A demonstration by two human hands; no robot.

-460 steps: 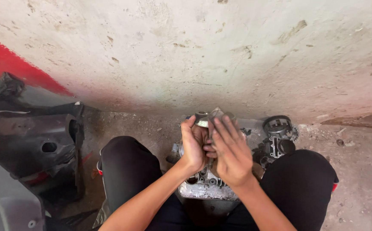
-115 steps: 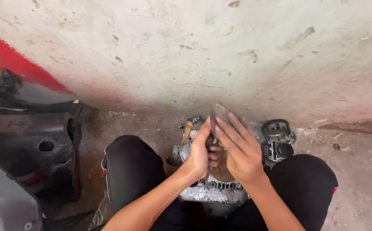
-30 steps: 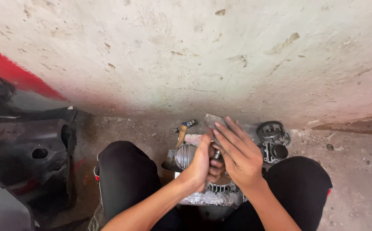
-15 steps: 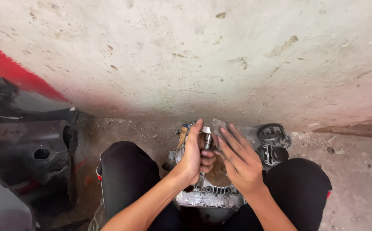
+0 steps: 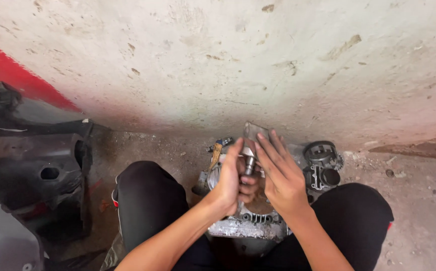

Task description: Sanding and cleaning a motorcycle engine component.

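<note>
Between my knees sits a grey metal engine case [image 5: 248,228] on the dirty floor. My left hand [image 5: 230,178] is closed around a metal shaft [image 5: 249,163] that stands up from the case. My right hand [image 5: 280,173] lies beside it with fingers spread flat, pressing on a thin flat piece [image 5: 254,131] whose grey corner shows above my fingertips. The middle of the case is hidden under both hands.
A dark engine cylinder part [image 5: 322,164] lies right of the case. A tool with a wooden handle [image 5: 215,153] rests behind it on the left. Black plastic vehicle panels [image 5: 32,165] are piled at the left. A stained wall [image 5: 228,65] rises close ahead.
My hands have stayed on the engine case. The left hand has shifted its grip slightly on the shaft, and the right hand's fingers have spread flatter.
</note>
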